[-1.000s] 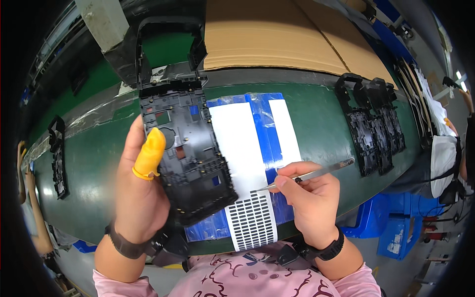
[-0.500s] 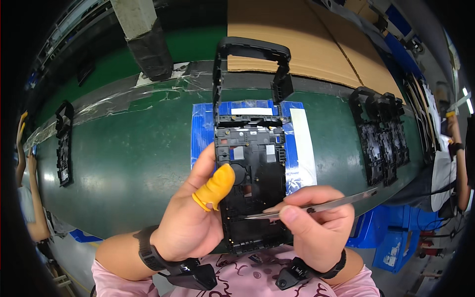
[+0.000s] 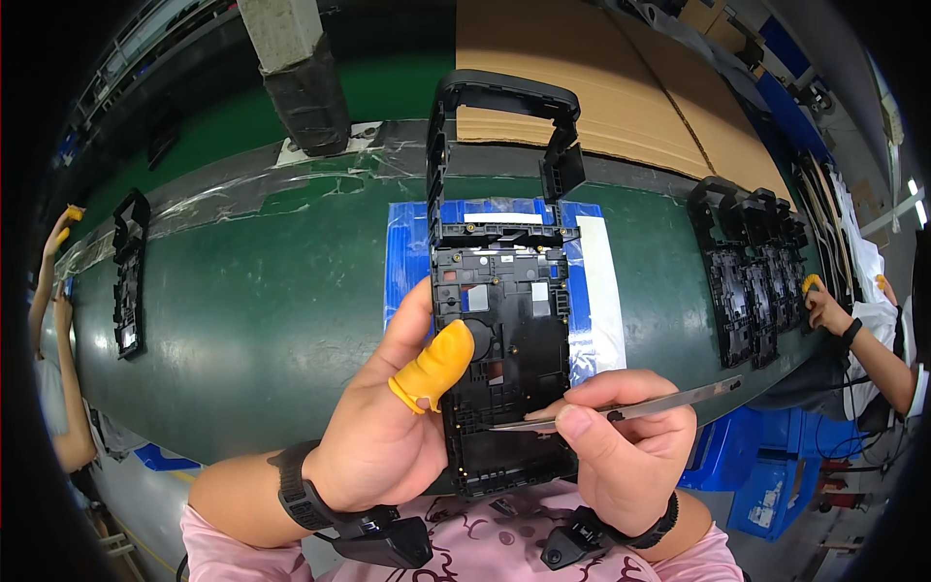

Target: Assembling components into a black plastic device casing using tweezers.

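My left hand (image 3: 388,427), a yellow finger cot (image 3: 433,364) on its thumb, grips a black plastic housing (image 3: 529,349) by its left side. This housing is long, with an open frame loop at its far end and small brass-coloured inserts over its ribbed inside. My right hand (image 3: 626,451) pinches metal tweezers (image 3: 669,400) near the housing's lower right edge. The tweezers' pointed tip lies over the lower part of the housing; whether it touches or holds anything, I cannot make out. Fingers of my left hand behind the housing are hidden.
Beneath the housing, a blue sheet (image 3: 402,252) is taped on the green table (image 3: 262,320). Similar housings (image 3: 742,281) stand at the right, one more (image 3: 128,276) at the left. Another person's hand (image 3: 826,306) is beside the right group. Blue bins (image 3: 766,485) stand below; cardboard (image 3: 572,78) lies beyond.
The view has shifted slightly; my hands, the housing and the tweezers keep nearly the same pose. At the right, another person's hand has come in to the standing housings.
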The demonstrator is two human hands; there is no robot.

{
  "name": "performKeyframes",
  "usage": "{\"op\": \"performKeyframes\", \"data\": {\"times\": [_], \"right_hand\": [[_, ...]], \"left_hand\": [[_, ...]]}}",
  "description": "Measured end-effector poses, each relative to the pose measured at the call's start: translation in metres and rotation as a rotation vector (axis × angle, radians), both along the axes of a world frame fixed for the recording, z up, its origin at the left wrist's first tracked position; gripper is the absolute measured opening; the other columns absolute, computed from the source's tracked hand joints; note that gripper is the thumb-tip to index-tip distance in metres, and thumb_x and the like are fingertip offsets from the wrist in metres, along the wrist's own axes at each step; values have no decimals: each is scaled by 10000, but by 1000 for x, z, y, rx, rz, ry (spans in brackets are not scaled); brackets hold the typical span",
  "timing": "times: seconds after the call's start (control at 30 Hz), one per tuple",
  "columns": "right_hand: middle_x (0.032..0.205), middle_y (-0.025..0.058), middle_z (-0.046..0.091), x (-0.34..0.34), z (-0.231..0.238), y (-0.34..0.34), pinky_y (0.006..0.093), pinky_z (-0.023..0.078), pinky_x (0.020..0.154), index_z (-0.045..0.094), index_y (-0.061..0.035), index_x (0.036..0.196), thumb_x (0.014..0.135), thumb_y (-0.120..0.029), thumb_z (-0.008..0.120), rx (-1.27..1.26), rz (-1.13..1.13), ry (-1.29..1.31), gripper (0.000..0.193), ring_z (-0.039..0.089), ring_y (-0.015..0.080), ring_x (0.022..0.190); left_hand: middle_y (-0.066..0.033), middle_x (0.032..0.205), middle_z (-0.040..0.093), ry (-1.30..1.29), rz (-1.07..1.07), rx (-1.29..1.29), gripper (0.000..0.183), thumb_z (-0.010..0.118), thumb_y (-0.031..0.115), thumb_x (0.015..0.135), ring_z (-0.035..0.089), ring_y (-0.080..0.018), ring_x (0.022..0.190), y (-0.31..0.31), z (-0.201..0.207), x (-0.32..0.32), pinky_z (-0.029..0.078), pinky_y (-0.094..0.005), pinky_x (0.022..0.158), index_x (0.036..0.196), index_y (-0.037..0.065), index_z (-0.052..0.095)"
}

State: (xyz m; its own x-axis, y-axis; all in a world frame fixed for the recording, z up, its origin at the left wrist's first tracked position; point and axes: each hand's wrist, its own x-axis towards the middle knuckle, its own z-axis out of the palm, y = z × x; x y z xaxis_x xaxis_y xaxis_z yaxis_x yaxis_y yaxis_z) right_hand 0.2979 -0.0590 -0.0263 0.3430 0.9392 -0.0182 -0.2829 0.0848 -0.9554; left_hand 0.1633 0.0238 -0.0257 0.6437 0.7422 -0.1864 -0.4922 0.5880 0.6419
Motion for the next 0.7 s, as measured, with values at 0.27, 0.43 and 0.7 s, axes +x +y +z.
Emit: {"op": "performKeyframes", "data": {"times": [0.27,0.43,0.7], "right_hand": [[816,100,588,0,2,0,163,445,568,561,79,904,752,81,586,19,-4,13,154,561,79,688],[820,100,588,0,-1,1,154,431,551,562,80,903,751,85,587,21,24,-58,155,552,66,673],[809,94,591,1,-2,2,147,421,546,566,79,892,750,92,583,5,7,-47,143,546,60,661]], "left_hand": [[-106,1236,409,-12,-11,-6,546,448,300,880,462,-233,1099,0,0,0,412,-384,904,1324,102,198],[-107,1245,398,-10,4,12,541,443,295,884,450,-232,1111,-1,-2,-1,405,-381,910,1323,99,196],[-98,1243,397,40,-26,105,764,594,-18,714,438,-228,1119,-1,-4,-2,393,-356,915,1337,108,171]]}}
